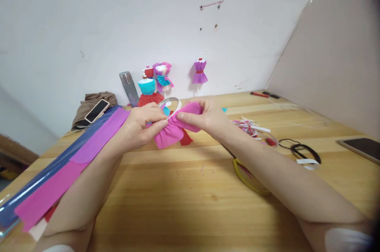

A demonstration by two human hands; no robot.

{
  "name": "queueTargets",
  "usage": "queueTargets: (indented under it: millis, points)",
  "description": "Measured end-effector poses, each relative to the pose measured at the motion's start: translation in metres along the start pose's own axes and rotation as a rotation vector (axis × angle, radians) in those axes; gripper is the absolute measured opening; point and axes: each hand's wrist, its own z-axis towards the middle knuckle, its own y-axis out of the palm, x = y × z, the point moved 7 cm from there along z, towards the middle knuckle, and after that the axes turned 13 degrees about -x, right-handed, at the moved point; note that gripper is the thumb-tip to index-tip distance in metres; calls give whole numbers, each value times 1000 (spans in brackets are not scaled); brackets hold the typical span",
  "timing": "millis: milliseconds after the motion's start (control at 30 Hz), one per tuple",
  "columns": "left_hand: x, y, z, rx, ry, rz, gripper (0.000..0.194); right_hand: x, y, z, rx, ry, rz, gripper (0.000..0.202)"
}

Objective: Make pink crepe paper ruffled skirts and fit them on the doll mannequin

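Observation:
A pink gathered piece [170, 135], crepe-like, is held between my two hands above the table. My left hand [145, 123] pinches its gathered middle from the left, thumb in front. With thumb and fingers, my right hand [204, 117] grips the raised right part of the same piece. Just behind it shows a white tape roll [175, 103], partly covered by the hands. Red material [186, 138] sticks out below the pink folds. Purple and pink strips [97, 141] lie beside my left forearm.
Small dress forms, one in turquoise and red [147, 87] and one in purple [200, 72], stand at the wall near a bottle [129, 88]. Paper scraps [247, 127], yellow-handled scissors [249, 180], black cords [305, 152] and a phone [363, 148] lie right; another phone [97, 110] rests left.

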Motion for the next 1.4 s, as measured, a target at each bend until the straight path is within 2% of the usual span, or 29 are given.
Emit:
queueTargets:
  millis: [233, 433, 567, 800, 1067, 1233, 1400]
  points:
    - [-6, 1, -2, 9, -38, 12, 31, -12, -9, -4, 86, -83, -208, 16]
    - [-5, 2, -2, 28, -39, 55, 31, -18, -4, -6, 22, -159, -265, 10]
    - [-4, 2, -2, 47, -43, 79, 33, -18, -7, -7, 82, -149, -311, 10]
    - [-2, 0, -4, 81, -23, 92, 31, -19, 4, -8, -48, -228, -194, 9]
    - [2, -1, -4, 76, 10, 90, 29, -8, -3, -3, 36, -113, -69, 16]
    - [6, 0, -3, 65, 32, 113, 29, -2, 0, 0, 3, -31, 52, 21]
    - [9, 1, -2, 51, 72, 155, 29, -4, 1, 0, -13, -19, 58, 22]
